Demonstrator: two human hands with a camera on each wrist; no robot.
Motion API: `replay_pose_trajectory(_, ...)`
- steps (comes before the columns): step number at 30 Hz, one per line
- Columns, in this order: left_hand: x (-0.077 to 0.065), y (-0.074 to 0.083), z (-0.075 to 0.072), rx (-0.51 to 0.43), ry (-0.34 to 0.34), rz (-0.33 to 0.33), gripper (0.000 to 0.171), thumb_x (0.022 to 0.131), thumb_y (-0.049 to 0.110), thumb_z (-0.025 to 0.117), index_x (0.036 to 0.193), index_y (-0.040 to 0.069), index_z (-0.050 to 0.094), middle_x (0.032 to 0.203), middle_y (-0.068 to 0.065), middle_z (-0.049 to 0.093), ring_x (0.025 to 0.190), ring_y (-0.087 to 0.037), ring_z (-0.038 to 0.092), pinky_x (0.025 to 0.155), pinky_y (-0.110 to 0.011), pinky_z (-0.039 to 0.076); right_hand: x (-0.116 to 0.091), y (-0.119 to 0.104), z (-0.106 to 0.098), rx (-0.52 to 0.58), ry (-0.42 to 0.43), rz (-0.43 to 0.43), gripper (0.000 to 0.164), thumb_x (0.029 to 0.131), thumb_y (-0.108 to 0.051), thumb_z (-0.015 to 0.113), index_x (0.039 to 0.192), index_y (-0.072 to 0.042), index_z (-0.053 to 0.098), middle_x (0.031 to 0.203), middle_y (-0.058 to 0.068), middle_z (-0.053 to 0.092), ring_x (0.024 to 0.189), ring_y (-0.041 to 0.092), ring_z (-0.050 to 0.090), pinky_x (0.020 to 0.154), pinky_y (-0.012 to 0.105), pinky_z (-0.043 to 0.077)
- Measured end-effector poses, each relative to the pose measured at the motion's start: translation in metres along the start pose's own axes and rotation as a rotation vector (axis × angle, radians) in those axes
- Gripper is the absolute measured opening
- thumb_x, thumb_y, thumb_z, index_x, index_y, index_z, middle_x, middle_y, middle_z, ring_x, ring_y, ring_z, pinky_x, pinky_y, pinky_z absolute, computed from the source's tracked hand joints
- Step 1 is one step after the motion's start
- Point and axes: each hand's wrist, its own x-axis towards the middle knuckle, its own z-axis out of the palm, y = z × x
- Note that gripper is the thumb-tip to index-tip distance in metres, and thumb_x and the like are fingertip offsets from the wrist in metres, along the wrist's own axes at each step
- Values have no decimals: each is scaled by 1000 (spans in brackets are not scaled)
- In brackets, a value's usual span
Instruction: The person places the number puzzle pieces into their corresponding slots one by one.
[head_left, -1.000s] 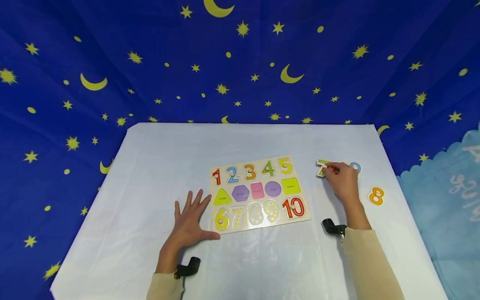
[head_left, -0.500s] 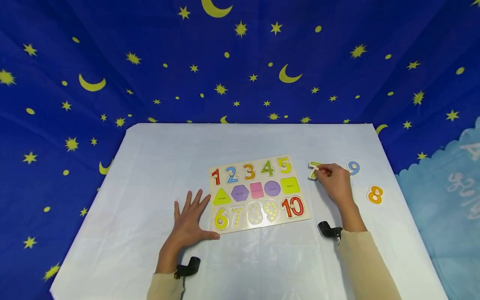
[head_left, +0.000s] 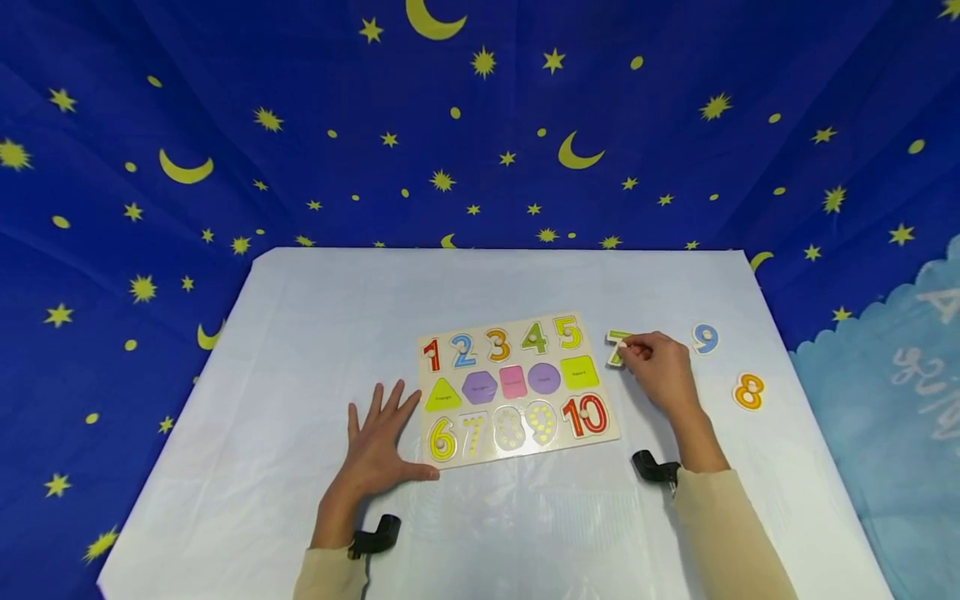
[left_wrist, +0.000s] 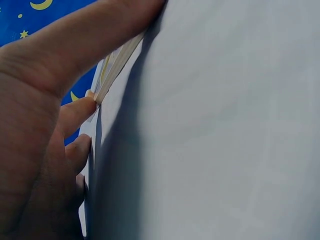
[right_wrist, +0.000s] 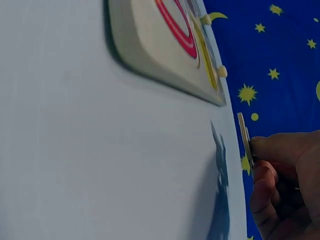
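A wooden number puzzle board (head_left: 487,446) lies mid-table, with numbers 1 to 6 and 10 seated and the 7, 8 and 9 recesses bare. My left hand (head_left: 378,454) lies spread at the board's left edge, its thumb along the lower left corner. In the left wrist view the thumb and index fingertip touch the board's side (left_wrist: 120,67). My right hand (head_left: 663,371) pinches a green number 7 puzzle piece (head_left: 617,337) just right of the board. Seen from the right wrist, that piece (right_wrist: 244,137) is raised over the table, edge-on between thumb and fingers.
A blue number 9 piece (head_left: 705,338) and an orange number 8 piece (head_left: 749,392) lie on the white table (head_left: 337,308) to the right. Behind the table hangs a blue cloth (head_left: 510,108) with moons and stars. Both wrists carry black cameras.
My right hand has moved left toward the board with the number 7 piece, uncovering the number 9 piece behind it. The left hand and the board have stayed put.
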Motion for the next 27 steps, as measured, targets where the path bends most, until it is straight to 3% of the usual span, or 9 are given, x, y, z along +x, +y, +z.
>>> replay_pose_trajectory(27, 0, -1, 3, 5, 15, 9, 127, 47, 75, 77, 153, 27, 28, 160, -1, 11, 145, -29, -7, 107, -60, -14, -7, -26, 10, 33, -48, -84, 19, 88, -17, 71, 99, -2, 72, 79, 3, 59, 67, 17, 51, 56, 29, 43)
